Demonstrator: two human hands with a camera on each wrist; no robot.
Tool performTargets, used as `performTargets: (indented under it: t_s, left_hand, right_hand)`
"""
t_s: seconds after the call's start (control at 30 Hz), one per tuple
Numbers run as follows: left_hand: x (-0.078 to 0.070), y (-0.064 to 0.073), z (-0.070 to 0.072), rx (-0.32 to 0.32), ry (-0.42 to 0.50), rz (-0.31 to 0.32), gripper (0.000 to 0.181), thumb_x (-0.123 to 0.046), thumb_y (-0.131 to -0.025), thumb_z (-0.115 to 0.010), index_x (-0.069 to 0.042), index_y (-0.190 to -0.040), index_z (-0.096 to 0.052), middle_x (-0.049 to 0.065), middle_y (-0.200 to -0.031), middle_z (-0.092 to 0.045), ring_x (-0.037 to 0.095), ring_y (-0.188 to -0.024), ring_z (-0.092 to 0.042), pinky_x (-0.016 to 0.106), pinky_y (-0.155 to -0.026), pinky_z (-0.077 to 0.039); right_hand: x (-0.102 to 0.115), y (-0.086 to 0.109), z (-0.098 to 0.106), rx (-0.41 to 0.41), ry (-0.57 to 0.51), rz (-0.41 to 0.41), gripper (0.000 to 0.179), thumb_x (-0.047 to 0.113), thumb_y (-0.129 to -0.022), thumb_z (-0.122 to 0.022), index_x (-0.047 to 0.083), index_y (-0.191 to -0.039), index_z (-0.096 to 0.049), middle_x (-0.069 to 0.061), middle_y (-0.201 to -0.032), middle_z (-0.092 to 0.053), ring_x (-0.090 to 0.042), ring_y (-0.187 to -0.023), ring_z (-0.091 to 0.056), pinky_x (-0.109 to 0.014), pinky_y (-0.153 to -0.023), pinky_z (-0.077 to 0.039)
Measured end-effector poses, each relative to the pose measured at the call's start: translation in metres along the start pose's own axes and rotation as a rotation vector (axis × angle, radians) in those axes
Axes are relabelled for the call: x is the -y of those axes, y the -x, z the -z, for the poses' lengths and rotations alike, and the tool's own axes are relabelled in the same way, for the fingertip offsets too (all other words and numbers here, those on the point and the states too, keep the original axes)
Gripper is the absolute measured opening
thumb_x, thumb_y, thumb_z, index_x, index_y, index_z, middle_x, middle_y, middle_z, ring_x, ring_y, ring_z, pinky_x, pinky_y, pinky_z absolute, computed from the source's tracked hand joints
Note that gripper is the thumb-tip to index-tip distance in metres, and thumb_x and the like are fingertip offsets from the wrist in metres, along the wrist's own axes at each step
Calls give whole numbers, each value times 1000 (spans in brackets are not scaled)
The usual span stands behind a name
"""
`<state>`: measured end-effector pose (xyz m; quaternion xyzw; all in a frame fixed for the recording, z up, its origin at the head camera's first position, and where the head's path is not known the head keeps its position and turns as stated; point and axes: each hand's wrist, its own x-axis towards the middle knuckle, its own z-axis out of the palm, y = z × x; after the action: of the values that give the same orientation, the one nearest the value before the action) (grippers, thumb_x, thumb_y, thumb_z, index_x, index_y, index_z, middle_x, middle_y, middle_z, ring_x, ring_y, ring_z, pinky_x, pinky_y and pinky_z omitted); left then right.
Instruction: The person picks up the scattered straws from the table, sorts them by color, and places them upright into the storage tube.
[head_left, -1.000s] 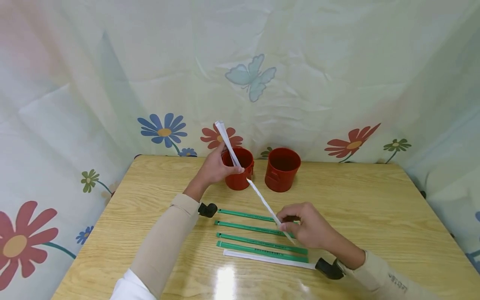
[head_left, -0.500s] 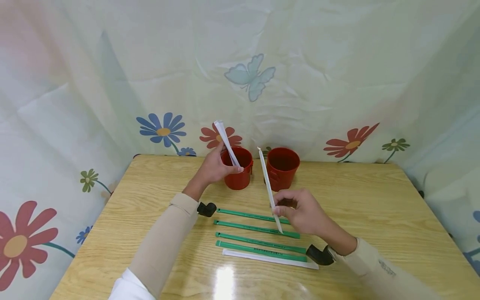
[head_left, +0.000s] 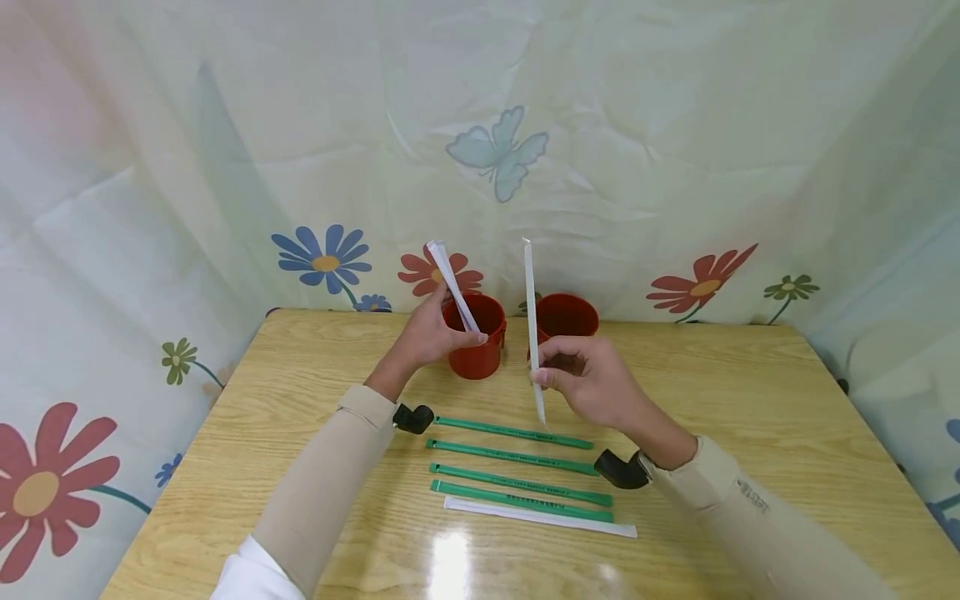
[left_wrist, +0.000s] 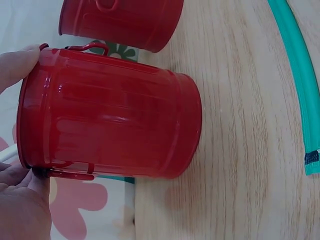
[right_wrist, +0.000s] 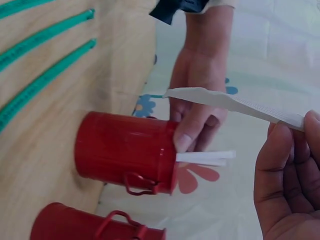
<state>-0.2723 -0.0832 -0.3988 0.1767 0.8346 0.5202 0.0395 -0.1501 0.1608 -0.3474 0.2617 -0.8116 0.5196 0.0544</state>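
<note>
My left hand (head_left: 429, 335) grips the rim of the left red bucket (head_left: 476, 362), its thumb on the near side. Several white paper-wrapped straws (right_wrist: 205, 158) stand in that bucket, leaning and rising above its rim. Between thumb and fingers, my right hand (head_left: 603, 387) pinches another white paper-wrapped straw (head_left: 532, 300) near its lower part. That straw is held nearly upright above the table, in front of the gap between the two buckets. Partly behind the right hand is the second red bucket (head_left: 567, 315). Side handles show on both buckets in the right wrist view.
Several green-wrapped straws (head_left: 517, 475) lie in roughly parallel rows on the wooden table (head_left: 750, 417). One white-wrapped straw (head_left: 540, 516) lies along the nearest row. A flowered curtain (head_left: 615, 167) hangs right behind the buckets.
My right hand has moved up and away toward the right bucket, turning the white straw from slanted to nearly upright. The left hand keeps its hold on the left bucket.
</note>
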Motion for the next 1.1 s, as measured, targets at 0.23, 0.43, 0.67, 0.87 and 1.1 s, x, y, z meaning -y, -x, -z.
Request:
performTargets:
  t_s: [0.23,0.43,0.67,0.87,1.1]
  left_hand:
    - [0,1,0,-1,9,-9,95,-31,-73,-88,-17,-149,-33,4,-136,-57,25,-121,-56,47,-93,-57]
    - [1,0,-2,8,15,-26,97,-28,-74,-87,-19,-151,-29,5,-138,-56,24,-123,-55,48,-98,-54]
    - [1,1,0,23,22,-19,101,-30,-74,-87,-19,-154,-25,9,-140,-55,26,-122,-56,47,-97,-55]
    - [1,2,0,20,22,-16,101,-30,-74,-87,-18,-154,-26,7,-138,-56,27,-122,-56,51,-101,-52]
    - [1,0,2,18,19,-18,102,-32,-73,-87,-17,-153,-26,10,-137,-57,29,-122,-56,55,-104,-48]
  right_hand:
    - [4,-22,0,-44,-7,1,5,-6,-86,-69,-3,-89,-71,-16,-81,-67,-13,-68,-64,-22,-65,-56]
    - [3,-41,-1,-76,16,-35,7,-2,-86,-70,-6,-92,-72,-19,-84,-69,-13,-70,-65,-20,-68,-56]
    - [2,-62,-2,-89,44,-42,9,4,-88,-71,-2,-95,-73,-18,-84,-73,-15,-69,-68,-22,-68,-56]
    - [2,-81,-3,-106,25,-52,8,5,-90,-69,0,-95,-73,-17,-88,-72,-17,-72,-69,-27,-72,-59]
    - [1,-100,-10,-141,70,-47,9,7,-90,-69,2,-96,-73,-14,-86,-72,-28,-73,-64,-26,-65,-54]
